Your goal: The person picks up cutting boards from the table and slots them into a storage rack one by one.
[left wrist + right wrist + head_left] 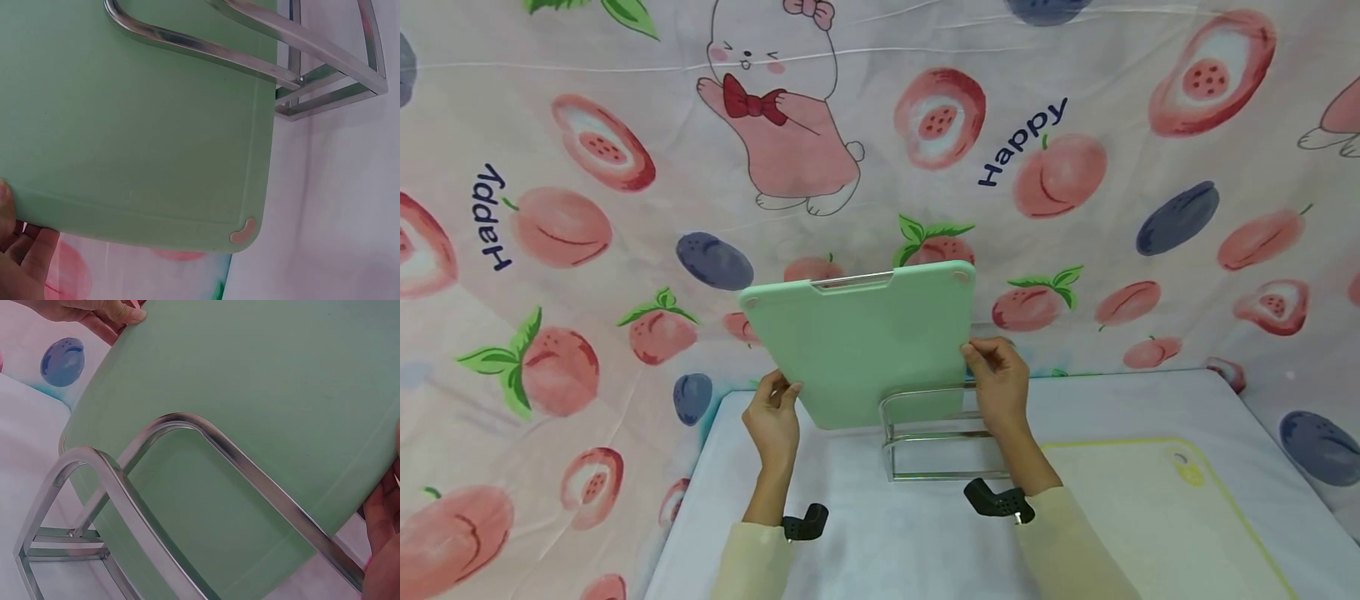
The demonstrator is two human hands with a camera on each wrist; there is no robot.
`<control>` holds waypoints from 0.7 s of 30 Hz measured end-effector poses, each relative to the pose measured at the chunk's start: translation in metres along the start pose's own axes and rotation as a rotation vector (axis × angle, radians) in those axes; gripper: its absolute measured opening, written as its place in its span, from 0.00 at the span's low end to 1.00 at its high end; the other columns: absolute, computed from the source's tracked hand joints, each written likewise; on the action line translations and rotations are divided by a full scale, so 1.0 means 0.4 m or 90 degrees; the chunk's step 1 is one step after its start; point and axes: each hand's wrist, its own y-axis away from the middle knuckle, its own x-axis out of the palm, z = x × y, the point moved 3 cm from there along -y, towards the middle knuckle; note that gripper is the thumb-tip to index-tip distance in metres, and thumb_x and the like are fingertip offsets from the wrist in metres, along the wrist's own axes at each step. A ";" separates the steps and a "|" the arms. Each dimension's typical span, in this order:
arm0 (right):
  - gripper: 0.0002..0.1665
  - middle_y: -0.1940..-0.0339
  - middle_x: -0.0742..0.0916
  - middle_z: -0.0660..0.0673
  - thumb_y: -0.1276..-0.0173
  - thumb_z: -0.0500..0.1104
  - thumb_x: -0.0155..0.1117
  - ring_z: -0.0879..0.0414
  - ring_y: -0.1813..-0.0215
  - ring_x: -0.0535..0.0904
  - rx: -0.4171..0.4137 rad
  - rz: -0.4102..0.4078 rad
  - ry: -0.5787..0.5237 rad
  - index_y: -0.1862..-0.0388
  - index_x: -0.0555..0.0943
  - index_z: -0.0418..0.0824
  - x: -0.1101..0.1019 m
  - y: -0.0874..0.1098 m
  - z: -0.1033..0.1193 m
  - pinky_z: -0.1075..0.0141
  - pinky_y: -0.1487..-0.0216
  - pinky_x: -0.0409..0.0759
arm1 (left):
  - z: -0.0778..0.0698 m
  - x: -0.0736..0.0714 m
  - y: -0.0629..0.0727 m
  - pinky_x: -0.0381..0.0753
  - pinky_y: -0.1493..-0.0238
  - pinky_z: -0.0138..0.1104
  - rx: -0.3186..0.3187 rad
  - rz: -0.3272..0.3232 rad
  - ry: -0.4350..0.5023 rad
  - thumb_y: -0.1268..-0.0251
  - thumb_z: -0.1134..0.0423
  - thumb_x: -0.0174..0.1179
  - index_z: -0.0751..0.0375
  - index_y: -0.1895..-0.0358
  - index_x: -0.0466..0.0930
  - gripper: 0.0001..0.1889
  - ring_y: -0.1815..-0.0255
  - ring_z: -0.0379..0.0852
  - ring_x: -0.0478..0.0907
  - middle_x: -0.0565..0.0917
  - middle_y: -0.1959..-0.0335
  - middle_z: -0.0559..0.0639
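A light green cutting board (865,342) is held up, tilted, with a metal-edged handle slot along its top. My left hand (772,412) pinches its left edge; the thumb lies on the near face and the fingers go behind, as the left hand (22,265) in the left wrist view also shows. My right hand (1002,383) pinches the opposite edge, partly seen as the right hand (382,519) in the right wrist view. A silver metal rack (925,437) stands on the table, its bars crossing in front of the board's lower right part. Whether the board touches the rack, I cannot tell.
A pale board with a yellow rim (1112,442) lies flat at the right of the white table (857,508). Behind the table hangs a fruit-printed cloth (865,233). Black wrist bands (998,500) sit on both forearms.
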 end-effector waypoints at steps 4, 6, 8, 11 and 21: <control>0.05 0.64 0.82 0.39 0.37 0.31 0.65 0.61 0.59 0.79 0.002 -0.004 -0.023 0.64 0.81 0.28 -0.006 -0.001 -0.006 0.72 0.55 0.77 | -0.002 0.005 0.002 0.78 0.60 0.23 0.007 -0.009 -0.009 0.45 0.76 0.66 0.71 0.59 0.83 0.09 0.63 0.56 0.85 0.84 0.67 0.62; 0.04 0.64 0.83 0.39 0.37 0.30 0.65 0.61 0.60 0.79 0.003 -0.010 -0.036 0.64 0.81 0.28 -0.009 -0.001 -0.008 0.73 0.58 0.77 | -0.002 0.007 0.002 0.78 0.60 0.23 0.009 -0.011 -0.011 0.46 0.76 0.66 0.71 0.60 0.83 0.09 0.63 0.57 0.85 0.84 0.67 0.62; 0.05 0.64 0.83 0.39 0.38 0.29 0.65 0.60 0.60 0.79 0.001 -0.015 -0.051 0.64 0.81 0.27 -0.011 -0.001 -0.011 0.73 0.60 0.77 | -0.003 0.009 0.000 0.78 0.60 0.22 0.009 -0.011 -0.008 0.46 0.76 0.67 0.72 0.60 0.84 0.09 0.64 0.56 0.85 0.85 0.67 0.62; 0.03 0.64 0.84 0.40 0.38 0.28 0.64 0.60 0.60 0.80 -0.001 -0.019 -0.066 0.64 0.82 0.27 -0.014 0.000 -0.013 0.74 0.61 0.77 | -0.003 0.012 -0.001 0.77 0.61 0.21 0.013 -0.009 -0.008 0.46 0.76 0.67 0.72 0.60 0.84 0.10 0.65 0.55 0.85 0.85 0.67 0.62; 0.03 0.65 0.84 0.40 0.38 0.28 0.64 0.62 0.61 0.80 -0.015 -0.023 -0.067 0.65 0.81 0.27 -0.025 -0.003 -0.009 0.74 0.62 0.77 | -0.001 0.025 -0.003 0.78 0.60 0.22 0.009 0.003 0.012 0.45 0.76 0.66 0.73 0.59 0.84 0.10 0.64 0.54 0.84 0.85 0.66 0.62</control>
